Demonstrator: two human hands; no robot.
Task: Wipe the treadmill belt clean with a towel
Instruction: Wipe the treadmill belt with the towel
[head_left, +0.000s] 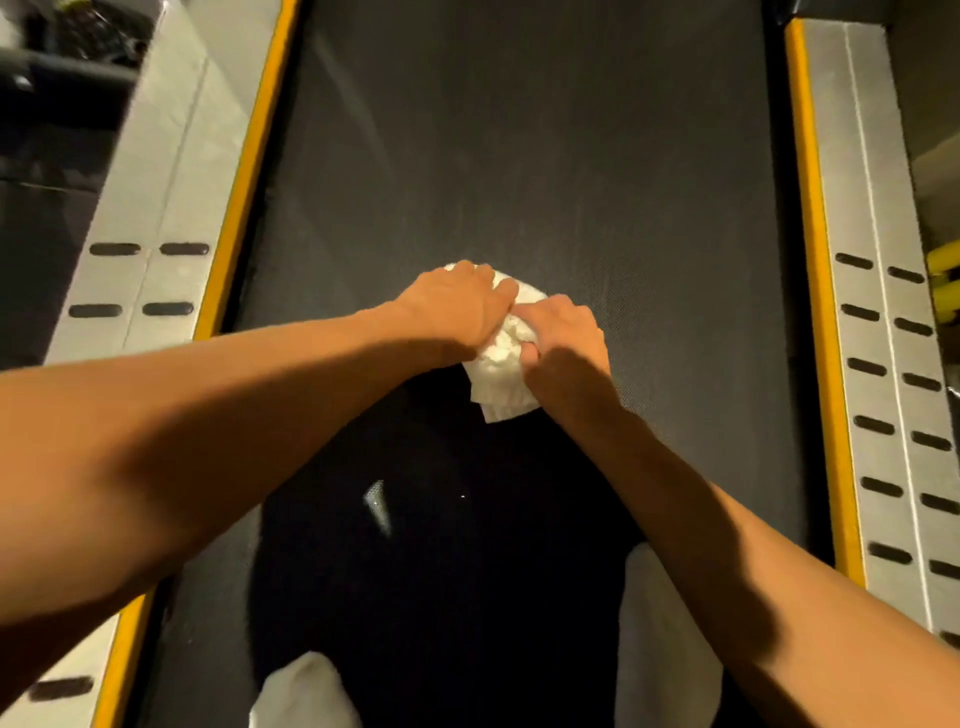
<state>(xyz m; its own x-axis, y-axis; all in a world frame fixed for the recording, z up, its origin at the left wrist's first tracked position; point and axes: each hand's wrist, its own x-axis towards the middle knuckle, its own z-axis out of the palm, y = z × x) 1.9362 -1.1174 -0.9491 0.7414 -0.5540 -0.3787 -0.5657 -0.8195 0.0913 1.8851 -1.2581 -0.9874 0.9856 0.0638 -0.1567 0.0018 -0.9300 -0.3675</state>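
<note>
Forearms (208, 415) cut off; left hand (457, 306) and right hand (566, 338) half-hide towel (501, 374) on belt (519, 156).

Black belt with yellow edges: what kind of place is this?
Most likely a gym or workout room. The treadmill belt, its yellow edge strip and its grey slotted side rail show it. The left hand and right hand hold a white towel on the belt.

The dark belt (519, 156) runs between yellow strips (816, 260) and grey slotted rails (857, 208) along its left and right edges. A bunched white towel (498, 358) lies on it near the middle, about midway between those edges. Two white shapes (306, 691) rest at its near end, too cropped to identify.
</note>
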